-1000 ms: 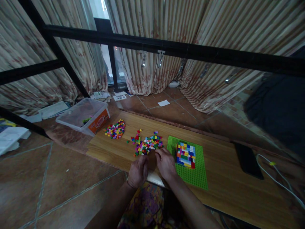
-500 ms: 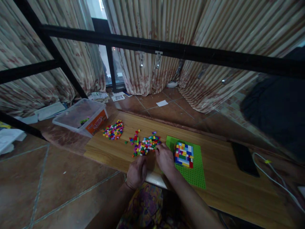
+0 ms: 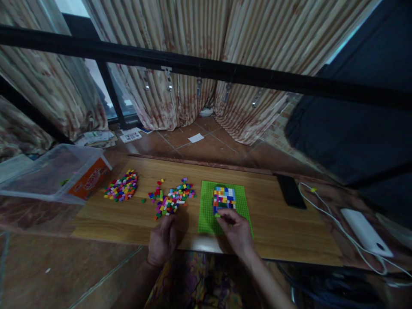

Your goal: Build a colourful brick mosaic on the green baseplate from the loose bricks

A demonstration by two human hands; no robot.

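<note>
Though hard to make out in dim light, a small yellow-green brick (image 3: 218,215) pinched in right hand (image 3: 237,230) fingertips at the brick mosaic's (image 3: 224,199) near edge on the green baseplate (image 3: 207,214) — left hand (image 3: 163,240) curled, empty, beside the loose brick pile (image 3: 171,200).

A clear plastic storage bin (image 3: 48,176) with an orange label sits at the left end of the wooden desk (image 3: 289,227). A black phone (image 3: 291,192) lies flat near the desk's right end, and just beyond it a white cable (image 3: 325,212) runs to a white power bank (image 3: 365,231). Striped curtains (image 3: 193,51) hang behind a black metal bar (image 3: 206,68). Scattered papers (image 3: 96,137) lie on the brown tiled floor (image 3: 206,148).
</note>
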